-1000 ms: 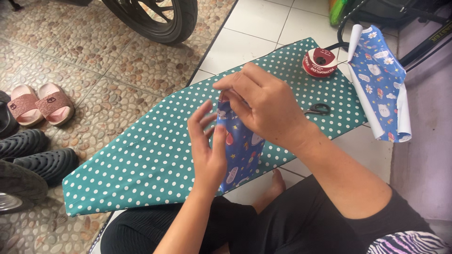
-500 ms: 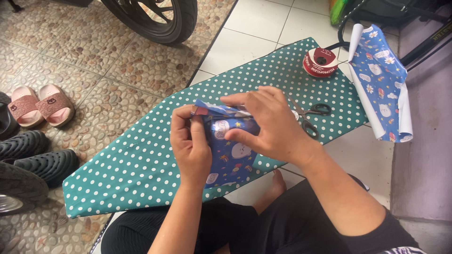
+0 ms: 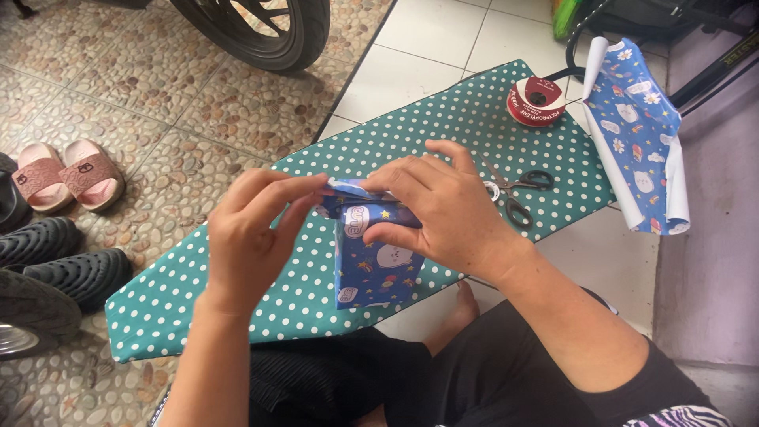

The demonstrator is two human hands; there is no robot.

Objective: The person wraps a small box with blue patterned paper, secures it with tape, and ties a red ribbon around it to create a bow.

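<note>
A small box wrapped in blue patterned paper (image 3: 371, 265) stands upright on the green polka-dot board (image 3: 261, 269). My right hand (image 3: 443, 209) grips its upper part from the right, fingers across the top and thumb on the front. My left hand (image 3: 249, 233) pinches the folded paper flap at the box's top left edge with fingertips and thumb.
Black-handled scissors (image 3: 518, 190) lie on the board right of my hands, a red tape roll (image 3: 536, 101) farther back. A curled sheet of the same blue paper (image 3: 640, 138) hangs off the right. A motorbike wheel (image 3: 261, 28), pink sandals (image 3: 63, 174) and black shoes (image 3: 67, 261) stand on the pebbled floor.
The wrapped box was turned from leaning flat to standing upright. My left hand moved off its side up to the top flap, and my right hand shifted down onto the top.
</note>
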